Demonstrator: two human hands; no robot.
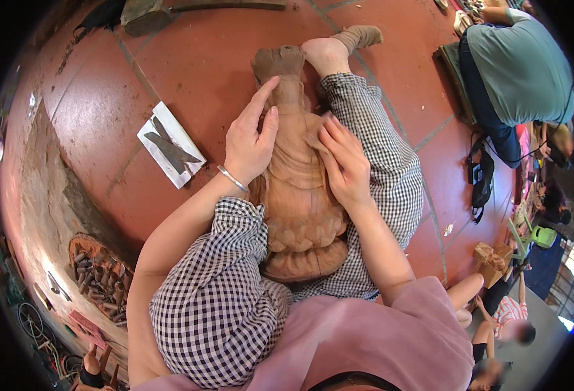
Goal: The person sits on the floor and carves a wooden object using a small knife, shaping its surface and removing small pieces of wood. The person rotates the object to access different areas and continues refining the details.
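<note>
A carved wooden statue (292, 166) lies between my legs, its head end away from me and its base of carved petals toward me. My left hand (251, 140) is open along its left side, the outstretched forefinger reaching the neck below the head and the thumb raised. On the statue's right shoulder side, my right hand (347, 159) has its fingers bent and close together. A small brownish folded sheet (314, 138), resembling sandpaper, shows at those fingertips against the wood. The fingers partly hide it.
White paper (175, 171) with dark flat blades (169, 146) lies on the red tiles to the left. Beyond it stands a wooden slab (52, 195) with a container of chisels (101, 280). A co-worker (518, 75) sits far right, near a black bag (481, 176).
</note>
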